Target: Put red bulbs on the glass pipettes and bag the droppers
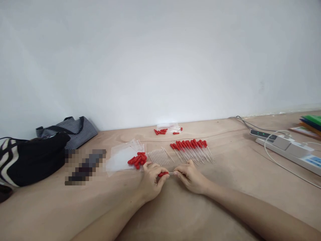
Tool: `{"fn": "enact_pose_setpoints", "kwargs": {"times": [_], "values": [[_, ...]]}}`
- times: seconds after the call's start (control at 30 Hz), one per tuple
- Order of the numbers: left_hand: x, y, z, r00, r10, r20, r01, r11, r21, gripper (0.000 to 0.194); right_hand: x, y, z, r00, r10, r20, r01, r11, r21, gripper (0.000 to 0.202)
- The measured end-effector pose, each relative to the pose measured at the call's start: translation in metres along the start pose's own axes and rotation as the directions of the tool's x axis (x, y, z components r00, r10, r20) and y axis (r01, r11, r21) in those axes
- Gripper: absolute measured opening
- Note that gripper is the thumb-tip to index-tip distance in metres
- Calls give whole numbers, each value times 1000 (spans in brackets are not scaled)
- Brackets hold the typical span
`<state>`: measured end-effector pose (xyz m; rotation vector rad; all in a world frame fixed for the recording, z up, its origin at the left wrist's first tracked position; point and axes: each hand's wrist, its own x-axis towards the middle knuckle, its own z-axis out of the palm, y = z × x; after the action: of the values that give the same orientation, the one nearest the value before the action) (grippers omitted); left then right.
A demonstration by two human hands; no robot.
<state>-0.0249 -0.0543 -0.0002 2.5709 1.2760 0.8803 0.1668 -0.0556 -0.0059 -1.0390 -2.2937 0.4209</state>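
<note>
My left hand (154,179) pinches a red rubber bulb (163,174) near the middle of the table. From the bulb a clear thin tube (171,173) runs to the right, and the fingers of my right hand (189,177) are closed on its other end. Just beyond my left hand, a pile of red bulbs (137,160) rests on clear plastic bags (119,158). A row of bare thin tubes (158,156) lies beside the pile. Behind my right hand, several tubes with red bulbs on them (192,149) lie slanted in a row.
More red bulbs (160,132) and a clear bag (167,127) lie near the wall. Dark and striped bags (77,132) stand at the left beside a pixelated patch. At the right are a power strip (293,152), cables and coloured folders (312,124).
</note>
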Motion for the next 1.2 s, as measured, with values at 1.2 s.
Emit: {"fn": "enact_pose_setpoints", "kwargs": {"times": [1.2], "values": [[8,-51,-28,891,-315,-327,442,767,464,24,63,13,7,877,398,-269,-476,794,-379,24]]}}
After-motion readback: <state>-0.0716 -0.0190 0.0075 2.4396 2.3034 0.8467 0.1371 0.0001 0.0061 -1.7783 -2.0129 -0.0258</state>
